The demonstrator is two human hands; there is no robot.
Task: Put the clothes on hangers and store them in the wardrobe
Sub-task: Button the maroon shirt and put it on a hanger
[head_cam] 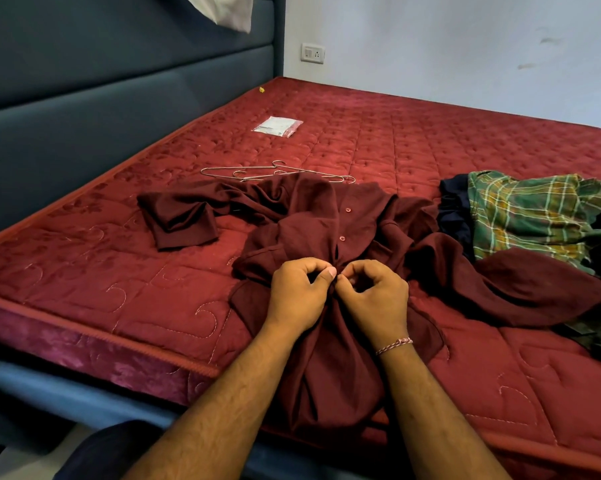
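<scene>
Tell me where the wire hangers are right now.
The wire hangers lie on the red mattress in the head view's centre, just beyond the maroon shirt's collar end, nearer than the plastic packet.

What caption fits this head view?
Both hands pinch the maroon shirt's button placket on the mattress, wire hangers lying beyond.

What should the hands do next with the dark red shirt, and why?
Probably finish the button they pinch. Both hands, left and right, grip the maroon shirt along its button line, and the wire hangers lie untouched beyond its collar, so hanging likely follows.
</scene>
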